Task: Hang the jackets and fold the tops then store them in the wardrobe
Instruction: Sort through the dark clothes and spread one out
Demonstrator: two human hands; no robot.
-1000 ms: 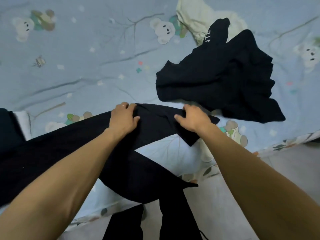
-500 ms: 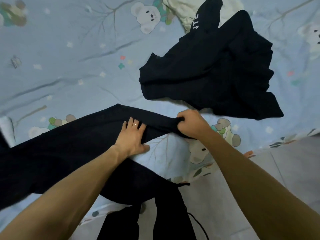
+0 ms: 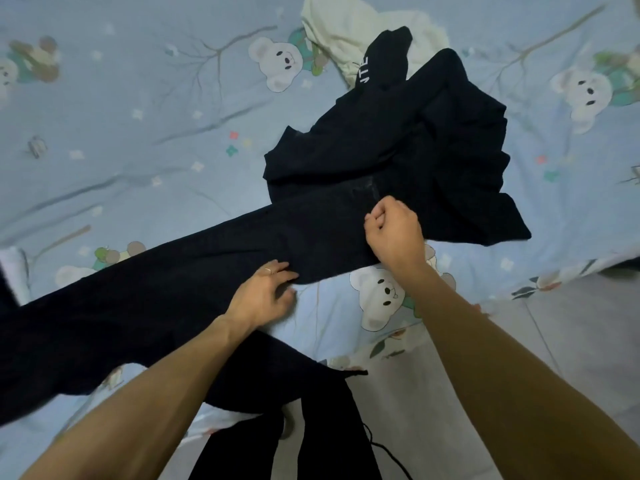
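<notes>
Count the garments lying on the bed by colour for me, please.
Black: 2, the top being folded and the crumpled one beyond it.
Cream: 1, the garment at the far edge, partly under the crumpled black one.
Total: 3.

Bed under a pale blue bear-print sheet point(image 3: 145, 140), long black top point(image 3: 173, 289) spread from 8 o'clock toward centre, crumpled black garment point(image 3: 433, 150) at 1 o'clock, cream garment point(image 3: 346, 29) at 12 o'clock partly beneath it
</notes>
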